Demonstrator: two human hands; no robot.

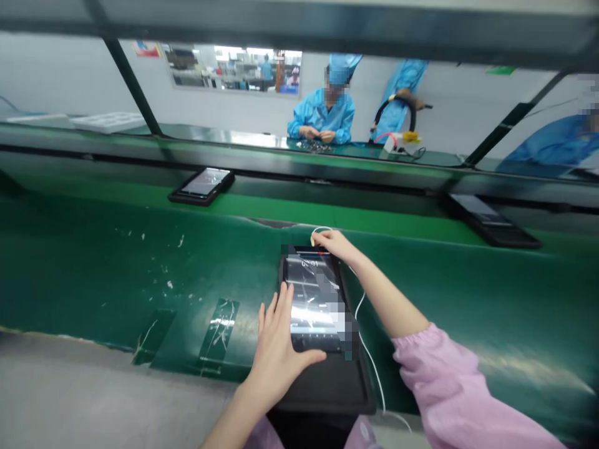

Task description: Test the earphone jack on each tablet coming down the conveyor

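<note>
A tablet (313, 305) with a lit, glossy screen lies in a black tray (322, 383) at the front edge of the green bench. My left hand (276, 340) is open along the tablet's left side, fingers stretched out and thumb reaching over the lower edge. At the top end, my right hand (332, 243) pinches the end of a white cable (360, 312). Whether that end touches the tablet I cannot tell. From there the cable loops behind the hand and runs down to the right of the tray.
Beyond the bench (116, 268) runs a bright green strip (281, 209). On it sit a second tablet in a tray (203, 186) at left and another (491, 218) at right. A metal shelf beam (299, 31) crosses overhead. People in blue work across the line.
</note>
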